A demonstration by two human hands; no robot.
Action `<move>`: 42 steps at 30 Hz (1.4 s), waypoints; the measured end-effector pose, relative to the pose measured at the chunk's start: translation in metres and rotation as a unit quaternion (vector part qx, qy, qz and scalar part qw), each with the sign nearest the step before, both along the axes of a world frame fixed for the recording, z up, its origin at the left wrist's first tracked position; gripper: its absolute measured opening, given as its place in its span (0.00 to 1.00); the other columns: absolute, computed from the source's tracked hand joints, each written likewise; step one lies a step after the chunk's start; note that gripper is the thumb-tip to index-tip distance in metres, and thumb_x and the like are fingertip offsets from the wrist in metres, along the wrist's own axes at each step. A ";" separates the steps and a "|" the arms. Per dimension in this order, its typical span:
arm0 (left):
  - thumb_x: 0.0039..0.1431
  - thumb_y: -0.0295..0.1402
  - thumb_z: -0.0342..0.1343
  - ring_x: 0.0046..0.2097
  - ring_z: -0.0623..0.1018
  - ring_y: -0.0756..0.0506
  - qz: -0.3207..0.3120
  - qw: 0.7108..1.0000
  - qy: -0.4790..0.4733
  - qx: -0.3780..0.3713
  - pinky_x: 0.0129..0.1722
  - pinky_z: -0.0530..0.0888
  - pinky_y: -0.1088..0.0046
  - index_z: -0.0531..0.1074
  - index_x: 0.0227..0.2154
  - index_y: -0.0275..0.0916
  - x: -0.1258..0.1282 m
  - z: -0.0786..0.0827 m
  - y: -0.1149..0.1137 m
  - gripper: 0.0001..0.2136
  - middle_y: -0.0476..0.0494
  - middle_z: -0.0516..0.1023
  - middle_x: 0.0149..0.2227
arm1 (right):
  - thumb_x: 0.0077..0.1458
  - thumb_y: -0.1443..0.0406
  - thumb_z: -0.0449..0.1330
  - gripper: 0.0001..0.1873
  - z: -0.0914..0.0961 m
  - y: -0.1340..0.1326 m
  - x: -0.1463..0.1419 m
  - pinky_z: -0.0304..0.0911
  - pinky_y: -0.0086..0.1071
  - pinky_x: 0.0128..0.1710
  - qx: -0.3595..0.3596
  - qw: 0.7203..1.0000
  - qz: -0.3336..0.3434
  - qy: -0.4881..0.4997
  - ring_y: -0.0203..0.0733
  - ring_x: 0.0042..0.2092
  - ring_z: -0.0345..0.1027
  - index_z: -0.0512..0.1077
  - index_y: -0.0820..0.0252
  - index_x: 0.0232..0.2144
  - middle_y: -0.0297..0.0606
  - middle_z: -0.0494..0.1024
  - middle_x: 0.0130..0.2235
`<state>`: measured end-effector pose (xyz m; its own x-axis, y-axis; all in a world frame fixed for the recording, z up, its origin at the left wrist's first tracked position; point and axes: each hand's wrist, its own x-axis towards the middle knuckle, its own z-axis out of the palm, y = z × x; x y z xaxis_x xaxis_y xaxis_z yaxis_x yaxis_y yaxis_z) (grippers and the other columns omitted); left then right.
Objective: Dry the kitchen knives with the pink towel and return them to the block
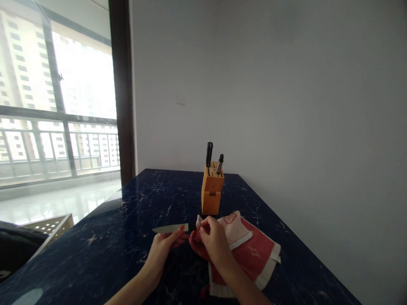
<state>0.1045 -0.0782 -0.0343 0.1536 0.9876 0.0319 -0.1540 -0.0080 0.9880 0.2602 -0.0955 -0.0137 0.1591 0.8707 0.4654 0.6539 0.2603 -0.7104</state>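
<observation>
My left hand (167, 245) is closed on a kitchen knife (170, 228) near the base of its blade, whose tip points left. The knife's dark handle end runs toward my right hand (214, 237). Pinched between my right fingers is a bunched part of a red and white towel (259, 252), wrapped about the handle, so most of the handle is hidden. The rest of the towel lies spread on the table to the right, under my right forearm. Just beyond my hands stands a wooden knife block (212, 197).
A black-handled tool (209, 154) and a second handle (220, 164) stick up from the block. The dark blue marbled table (127, 207) meets a pale wall (286, 127) at the right and back. A chair (54, 231) with dark cloth stands at the left edge, before tall windows.
</observation>
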 end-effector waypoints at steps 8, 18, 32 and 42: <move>0.46 0.40 0.59 0.32 0.77 0.44 -0.031 0.999 -0.027 0.015 0.34 0.70 0.74 0.77 0.31 0.33 0.002 0.002 -0.002 0.14 0.40 0.80 0.30 | 0.48 0.68 0.51 0.05 -0.005 -0.001 -0.004 0.61 0.30 0.34 0.010 0.999 0.047 0.010 0.40 0.34 0.69 0.67 0.57 0.26 0.36 0.75 0.29; 0.44 0.38 0.62 0.31 0.75 0.49 0.012 0.994 -0.091 -0.052 0.33 0.69 0.79 0.76 0.28 0.32 -0.006 0.002 0.003 0.13 0.40 0.79 0.29 | 0.49 0.63 0.52 0.07 0.004 0.006 0.028 0.61 0.30 0.29 0.026 0.998 -0.011 0.053 0.40 0.29 0.69 0.66 0.58 0.24 0.36 0.74 0.26; 0.46 0.34 0.62 0.32 0.75 0.50 0.019 0.984 -0.160 -0.082 0.34 0.70 0.80 0.75 0.30 0.33 -0.009 -0.010 0.012 0.10 0.43 0.78 0.28 | 0.50 0.65 0.51 0.04 -0.004 0.005 0.019 0.61 0.31 0.33 0.037 0.998 0.014 0.042 0.41 0.33 0.69 0.65 0.57 0.25 0.37 0.73 0.28; 0.44 0.40 0.62 0.32 0.75 0.47 0.003 0.998 -0.061 -0.020 0.32 0.68 0.77 0.76 0.29 0.33 -0.004 0.000 0.002 0.14 0.41 0.79 0.29 | 0.51 0.67 0.51 0.04 -0.007 0.001 0.011 0.61 0.31 0.34 0.046 0.998 0.028 0.030 0.40 0.33 0.68 0.65 0.58 0.26 0.37 0.73 0.29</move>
<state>0.1003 -0.0763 -0.0341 0.1459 0.9892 0.0116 -0.2735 0.0290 0.9614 0.2714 -0.0945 -0.0208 0.1418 0.8325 0.5355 0.5931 0.3617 -0.7193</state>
